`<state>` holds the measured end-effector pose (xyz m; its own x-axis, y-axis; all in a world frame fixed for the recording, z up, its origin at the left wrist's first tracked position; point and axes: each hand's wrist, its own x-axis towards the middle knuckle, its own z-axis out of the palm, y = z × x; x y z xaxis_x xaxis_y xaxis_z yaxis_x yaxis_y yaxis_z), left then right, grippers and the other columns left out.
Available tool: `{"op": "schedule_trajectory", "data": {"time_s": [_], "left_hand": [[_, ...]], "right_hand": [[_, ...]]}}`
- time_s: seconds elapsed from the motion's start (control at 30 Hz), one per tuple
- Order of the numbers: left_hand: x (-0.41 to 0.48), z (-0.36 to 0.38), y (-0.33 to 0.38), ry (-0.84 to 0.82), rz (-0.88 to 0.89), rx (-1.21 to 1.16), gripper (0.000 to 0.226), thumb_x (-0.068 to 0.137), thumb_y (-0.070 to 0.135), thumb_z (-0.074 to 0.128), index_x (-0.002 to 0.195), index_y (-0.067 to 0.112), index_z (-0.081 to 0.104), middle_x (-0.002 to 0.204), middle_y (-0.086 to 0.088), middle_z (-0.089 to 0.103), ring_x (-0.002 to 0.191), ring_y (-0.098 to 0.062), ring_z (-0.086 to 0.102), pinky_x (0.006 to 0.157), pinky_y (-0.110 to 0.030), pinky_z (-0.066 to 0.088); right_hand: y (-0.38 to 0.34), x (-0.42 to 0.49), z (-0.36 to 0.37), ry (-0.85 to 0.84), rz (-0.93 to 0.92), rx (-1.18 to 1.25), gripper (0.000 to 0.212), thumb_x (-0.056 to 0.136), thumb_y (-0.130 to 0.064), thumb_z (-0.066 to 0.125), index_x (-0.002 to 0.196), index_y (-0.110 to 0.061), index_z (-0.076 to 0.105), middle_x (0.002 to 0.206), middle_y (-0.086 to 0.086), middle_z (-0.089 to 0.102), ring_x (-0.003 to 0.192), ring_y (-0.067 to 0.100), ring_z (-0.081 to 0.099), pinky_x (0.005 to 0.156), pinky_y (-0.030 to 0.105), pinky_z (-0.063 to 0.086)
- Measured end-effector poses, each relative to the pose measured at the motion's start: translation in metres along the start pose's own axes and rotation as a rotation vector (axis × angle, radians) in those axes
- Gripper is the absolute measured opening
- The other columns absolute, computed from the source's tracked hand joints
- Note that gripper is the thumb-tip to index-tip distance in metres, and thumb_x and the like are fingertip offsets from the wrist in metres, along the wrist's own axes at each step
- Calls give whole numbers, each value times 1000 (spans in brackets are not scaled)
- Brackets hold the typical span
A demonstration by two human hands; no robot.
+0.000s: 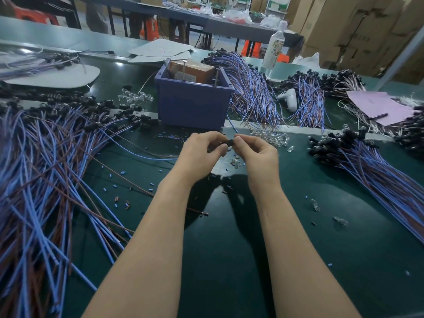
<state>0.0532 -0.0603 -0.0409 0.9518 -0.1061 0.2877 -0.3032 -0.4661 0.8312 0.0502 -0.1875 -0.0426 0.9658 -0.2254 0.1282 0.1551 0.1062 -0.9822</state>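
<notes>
Fingertips of both hands meet over the middle of the bench. My left hand (pixel 202 152) pinches a small black plastic sleeve (pixel 229 142) between thumb and curled forefinger. My right hand (pixel 254 154) pinches the sleeve's other end, with the remaining fingers folded in. The sleeve sits between the two thumbs, raised off the surface. A thin blue wire (pixel 137 152) and a thin brown wire (pixel 149 152) lead away to the left from under my left hand.

Both bare forearms reach forward from the bottom edge and converge, and their shadow falls on the dark green bench mat (pixel 229 260) below.

Short blue and brown offcuts speckle the mat. A heap of clear glass-like bulbs (pixel 273 136) lies just beyond my right hand. Straight ahead stands a purple-blue plastic bin (pixel 195 106). Sprawling bundles of blue and brown leads with black caps lie at the left (pixel 46 168) and at the right (pixel 378 175). Farther back are a clear plastic bottle (pixel 275 47), a sheet of pink paper (pixel 380 106) and stacked brown cardboard cartons (pixel 355 31).
</notes>
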Motion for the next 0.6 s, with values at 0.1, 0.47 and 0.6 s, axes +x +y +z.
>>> {"op": "schedule_trajectory", "data": {"time_s": [0.1,0.47,0.6], "left_hand": [[0,1,2,16,15,5,13,91,13,60,101,13,69,85,-2,73,80,-15,67,79,-24,50],[3,3,2,84,-30,70,19,91,22,61,106,16,70,93,-1,72,91,-21,65,89,-38,49],[3,9,16,245,91,293,26,88,33,63,113,25,67,105,1,59,99,-19,52,92,-32,38]], "right_hand": [[3,0,1,-3,63,87,14,87,-5,64,79,-15,69,70,-4,70,72,9,63,68,16,51],[5,-3,13,-84,68,161,15,91,-3,58,92,-16,64,85,3,68,76,13,65,73,19,54],[-1,2,6,61,10,125,13,91,1,56,88,-11,57,86,9,62,74,15,62,74,20,55]]}}
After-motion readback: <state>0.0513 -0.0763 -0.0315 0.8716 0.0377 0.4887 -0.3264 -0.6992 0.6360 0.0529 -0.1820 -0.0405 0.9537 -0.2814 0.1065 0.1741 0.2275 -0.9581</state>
